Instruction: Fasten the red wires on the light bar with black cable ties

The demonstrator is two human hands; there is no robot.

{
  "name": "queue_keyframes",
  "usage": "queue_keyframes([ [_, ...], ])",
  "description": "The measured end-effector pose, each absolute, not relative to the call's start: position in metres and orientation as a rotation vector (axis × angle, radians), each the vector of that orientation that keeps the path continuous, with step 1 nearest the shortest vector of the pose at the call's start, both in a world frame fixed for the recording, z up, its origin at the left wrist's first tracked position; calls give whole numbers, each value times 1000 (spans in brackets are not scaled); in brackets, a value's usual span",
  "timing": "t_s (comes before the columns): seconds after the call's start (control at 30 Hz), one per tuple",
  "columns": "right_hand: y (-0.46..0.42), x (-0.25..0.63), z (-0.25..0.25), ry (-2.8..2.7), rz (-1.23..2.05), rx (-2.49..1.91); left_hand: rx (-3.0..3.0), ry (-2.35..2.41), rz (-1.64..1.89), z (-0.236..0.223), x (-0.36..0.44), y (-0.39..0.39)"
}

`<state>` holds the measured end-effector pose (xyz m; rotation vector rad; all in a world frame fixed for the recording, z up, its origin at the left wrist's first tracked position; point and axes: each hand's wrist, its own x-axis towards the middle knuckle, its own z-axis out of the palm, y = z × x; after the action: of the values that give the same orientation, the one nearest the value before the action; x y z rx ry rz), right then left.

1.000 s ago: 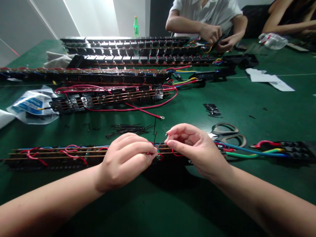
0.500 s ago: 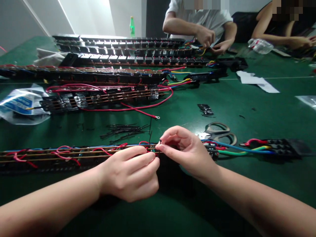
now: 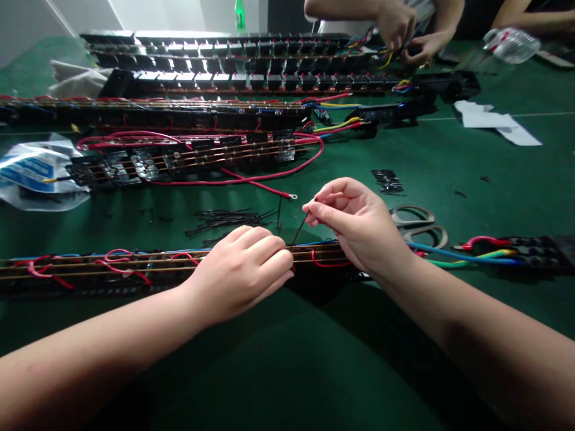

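A long black strip with copper rails and red and blue wires point(image 3: 112, 272) lies across the green table in front of me. My left hand point(image 3: 240, 269) is closed and presses on the strip's wires near its middle. My right hand point(image 3: 359, 224) pinches the free end of a thin black cable tie point(image 3: 300, 229), which runs taut from my fingertips down to the strip beside my left fingers. Red, blue, green and yellow wires point(image 3: 453, 256) run out of the strip's right end to a black block point(image 3: 525, 251).
A pile of loose black cable ties point(image 3: 229, 218) lies just beyond the strip, scissors point(image 3: 417, 224) lie right of my right hand. Several similar wired strips point(image 3: 188, 158) fill the far half. A plastic bag point(image 3: 33, 173) is at left. Another person's hands point(image 3: 404, 30) work at the far edge.
My right hand has risen and drawn the cable tie's end up and away from the strip, pulling it taut. My left hand has shifted slightly onto the strip. The camera tilted down.
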<state>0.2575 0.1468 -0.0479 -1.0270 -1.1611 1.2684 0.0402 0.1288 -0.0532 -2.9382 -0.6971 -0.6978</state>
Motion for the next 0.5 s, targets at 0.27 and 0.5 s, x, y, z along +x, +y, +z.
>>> queue_keyframes([
  [0.27,145,260,-48,-1229,1287,-1054,-2941,-702,-738,-56,41,128],
  [0.5,141,260,-46,-1409,1321,-1105,-2935,-686,-615,-53,40,127],
])
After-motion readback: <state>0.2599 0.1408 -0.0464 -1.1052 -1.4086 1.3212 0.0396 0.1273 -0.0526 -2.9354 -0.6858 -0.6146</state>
